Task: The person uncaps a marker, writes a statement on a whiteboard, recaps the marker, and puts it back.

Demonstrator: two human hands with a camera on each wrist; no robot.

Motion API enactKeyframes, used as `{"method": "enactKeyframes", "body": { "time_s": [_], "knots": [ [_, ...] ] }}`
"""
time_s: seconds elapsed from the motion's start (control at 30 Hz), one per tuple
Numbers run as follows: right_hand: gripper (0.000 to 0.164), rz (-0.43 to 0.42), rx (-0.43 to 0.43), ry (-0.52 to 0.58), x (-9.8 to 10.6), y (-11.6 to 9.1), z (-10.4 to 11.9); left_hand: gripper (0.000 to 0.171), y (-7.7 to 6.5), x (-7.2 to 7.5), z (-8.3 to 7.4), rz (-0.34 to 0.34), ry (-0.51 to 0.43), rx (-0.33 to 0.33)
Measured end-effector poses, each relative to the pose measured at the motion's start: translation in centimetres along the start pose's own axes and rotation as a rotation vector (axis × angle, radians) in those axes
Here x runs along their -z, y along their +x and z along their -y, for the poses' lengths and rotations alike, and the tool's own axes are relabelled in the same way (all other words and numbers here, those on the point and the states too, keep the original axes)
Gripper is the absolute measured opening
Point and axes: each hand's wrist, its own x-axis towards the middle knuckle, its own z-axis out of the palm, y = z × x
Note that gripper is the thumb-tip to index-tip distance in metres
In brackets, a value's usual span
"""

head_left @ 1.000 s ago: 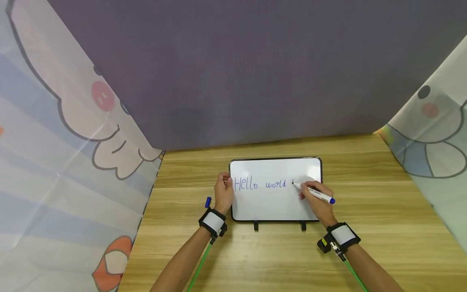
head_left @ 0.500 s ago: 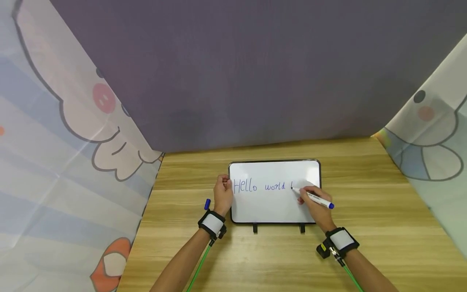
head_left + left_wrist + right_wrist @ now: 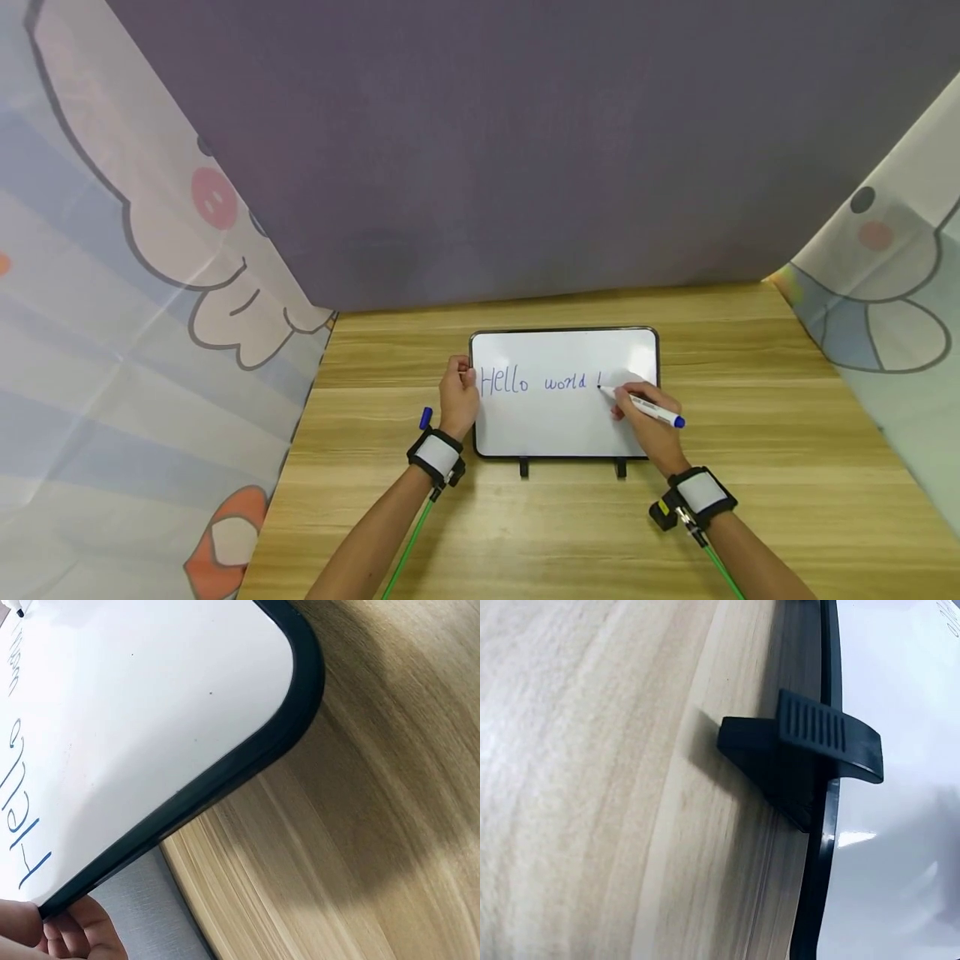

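Observation:
A black-framed whiteboard [image 3: 555, 429] stands on two small black feet and bears "Hello world !" in blue ink. My left hand [image 3: 458, 402] pinches its left edge, thumb in front and fingers behind, as the left wrist view shows near the letter H. In my right hand [image 3: 654, 429] I hold a white marker [image 3: 652, 408] with a blue end, its tip at the foot of the exclamation mark. The right wrist view shows a black foot [image 3: 802, 742] clipped over the board's lower edge; the hand itself is outside that view.
A blue marker cap [image 3: 426, 417] lies on the wooden table [image 3: 540, 533] left of the board, close to my left wrist. Behind the table hangs a grey-purple cloth [image 3: 525, 167]. Printed cartoon sheets [image 3: 112, 375] line the sides. Green cables run from both wristbands.
The marker tip has moved down, drawing the stroke of the exclamation mark to a dot below it. My left hand keeps its hold on the board's edge. The view has shifted slightly.

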Motion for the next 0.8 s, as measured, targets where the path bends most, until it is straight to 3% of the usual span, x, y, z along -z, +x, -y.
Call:
{"method": "enactKeyframes", "body": {
  "time_s": [0.3, 0.57, 0.8],
  "knots": [
    [0.004, -0.005, 0.016, -0.009, 0.0, 0.2, -2.2, 0.016, 0.0, 0.2, 0.0, 0.020, -0.004, 0.028],
    [0.005, -0.027, 0.111, 0.031, -0.1, 0.0, -3.6, 0.017, -0.1, 0.3, 0.1, 0.028, 0.003, 0.038],
    [0.008, -0.026, 0.090, 0.006, 0.0, 0.0, -3.6, 0.017, 0.0, 0.2, 0.3, 0.027, 0.010, 0.041]
  ]
}}
